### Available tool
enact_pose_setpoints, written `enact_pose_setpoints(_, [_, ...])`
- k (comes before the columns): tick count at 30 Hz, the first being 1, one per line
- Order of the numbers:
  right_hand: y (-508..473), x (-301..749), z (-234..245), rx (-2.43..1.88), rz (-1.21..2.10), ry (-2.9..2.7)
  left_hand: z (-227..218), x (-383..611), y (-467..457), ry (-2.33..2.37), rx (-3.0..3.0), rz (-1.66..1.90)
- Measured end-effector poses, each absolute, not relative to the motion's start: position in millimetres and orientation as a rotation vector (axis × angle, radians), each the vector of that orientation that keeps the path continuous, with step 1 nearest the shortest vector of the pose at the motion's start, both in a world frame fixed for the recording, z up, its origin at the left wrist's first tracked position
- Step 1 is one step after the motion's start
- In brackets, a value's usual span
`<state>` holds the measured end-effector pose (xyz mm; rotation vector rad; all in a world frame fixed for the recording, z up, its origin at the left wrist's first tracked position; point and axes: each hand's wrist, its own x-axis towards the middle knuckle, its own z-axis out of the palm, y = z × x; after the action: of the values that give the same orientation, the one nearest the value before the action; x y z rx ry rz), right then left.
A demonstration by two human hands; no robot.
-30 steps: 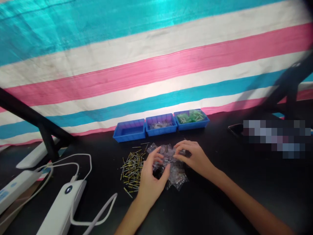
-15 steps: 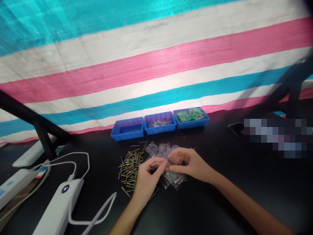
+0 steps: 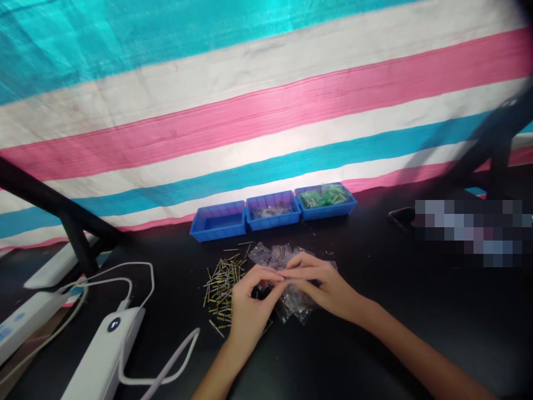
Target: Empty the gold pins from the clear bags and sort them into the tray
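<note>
My left hand (image 3: pixel 254 297) and my right hand (image 3: pixel 327 286) meet at the fingertips above a heap of small clear plastic bags (image 3: pixel 297 303). Both are closed in a pinch, thumb against fingers. Whatever lies between the fingertips is too small and too covered to make out; it may be an edge of clear film. Left of my left hand spreads a loose pile of thin metal pins with yellowish ends (image 3: pixel 222 283), partly hidden behind that hand.
Behind the heap stand a bare-bottomed blue tray (image 3: pixel 219 222), a blue tray with clear bags (image 3: pixel 272 225) and a blue tray with green packets (image 3: pixel 327 212). On the left lie a white power bank (image 3: pixel 104 355), cables and a power strip (image 3: pixel 25 322). A phone (image 3: pixel 402 218) rests on the right.
My right hand's fingers have straightened and drawn closer against the left fingertips. My left hand has barely moved. The camera view has shifted slightly.
</note>
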<state>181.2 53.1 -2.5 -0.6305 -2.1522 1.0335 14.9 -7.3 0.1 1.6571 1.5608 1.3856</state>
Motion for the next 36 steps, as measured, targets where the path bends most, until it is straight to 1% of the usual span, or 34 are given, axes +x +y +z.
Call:
enact_pose_setpoints(4, [54.1, 183.8, -6.6, -0.607, 0.931, -2.175, 0.8, 16.0, -10.2, 1.517, 1.738, 1.475])
enact_pose_setpoints(8, [52.8, 184.8, -7.0, -0.613, 0.866, -2.082, 0.6, 16.1, -13.5, 1.597, 1.841, 1.485])
enact_pose_setpoints(15, [52.9, 188.5, -6.1, -0.567, 0.928, -1.986, 3.1, 11.4, -13.4, 1.659, 1.860, 1.458])
enact_pose_setpoints(22, [49.9, 185.0, 0.6, -0.744, 0.870, -1.965, 3.2, 7.9, -9.2, 1.641, 1.766, 1.450])
enact_pose_setpoints(27, [46.7, 181.5, 2.5, -0.943, 1.016, -1.995, 6.6, 9.7, -9.2, 1.634, 1.648, 1.397])
enact_pose_setpoints(32, [58.8, 180.6, -7.1, -1.087, 1.276, -1.771, 8.6, 10.3, -10.1, 1.619, 1.533, 1.431])
enact_pose_setpoints(36, [81.6, 179.1, -6.6, -1.139, 1.315, -1.638, 9.0, 9.6, -10.0, 1.598, 1.506, 1.451])
